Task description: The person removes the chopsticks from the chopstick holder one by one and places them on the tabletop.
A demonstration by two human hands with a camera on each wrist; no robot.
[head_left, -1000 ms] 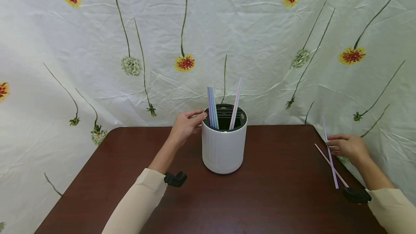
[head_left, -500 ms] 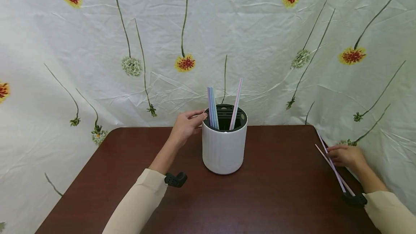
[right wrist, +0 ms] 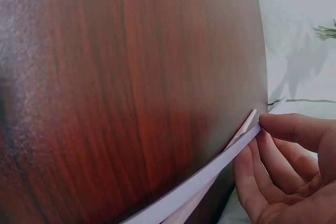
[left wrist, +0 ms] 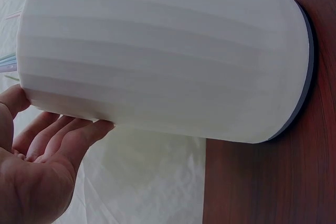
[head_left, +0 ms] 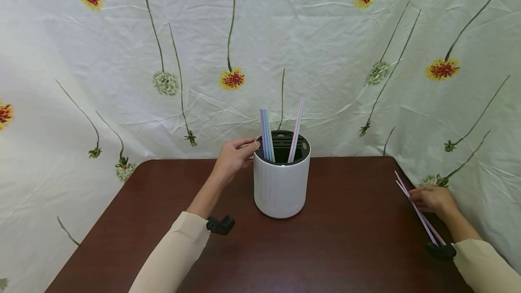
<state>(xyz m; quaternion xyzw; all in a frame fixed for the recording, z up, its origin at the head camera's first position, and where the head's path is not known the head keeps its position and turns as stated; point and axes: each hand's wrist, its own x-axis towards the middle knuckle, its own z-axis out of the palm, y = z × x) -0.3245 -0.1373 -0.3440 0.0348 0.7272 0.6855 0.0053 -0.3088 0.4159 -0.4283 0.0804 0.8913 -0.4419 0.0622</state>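
Observation:
A white cylindrical holder (head_left: 281, 189) with a dark slotted top stands upright on the dark wooden table. My left hand (head_left: 234, 159) grips it at the left of its rim; in the left wrist view, thumb and fingertips meet its wall (left wrist: 157, 51). Several thin blue and lilac strips (head_left: 266, 137) and a pink and pale-blue pair (head_left: 296, 130) rise from its top. At the table's right edge, my right hand (head_left: 433, 200) pinches a long lilac strip (right wrist: 194, 184) between thumb and fingers. Alongside, partly covered by it, is a pale pink strip (right wrist: 244, 126).
The brown table (head_left: 346, 229) has its right edge right under the right hand. Behind and beside it hangs a white flower-print cloth (head_left: 325, 49). A black wrist camera (head_left: 221, 225) sits at the left cuff, another (head_left: 441, 251) at the right.
My right hand has moved down and slightly left. The lilac strip has swung from crossing the pink one to lying nearly along it. The left hand and holder stay put.

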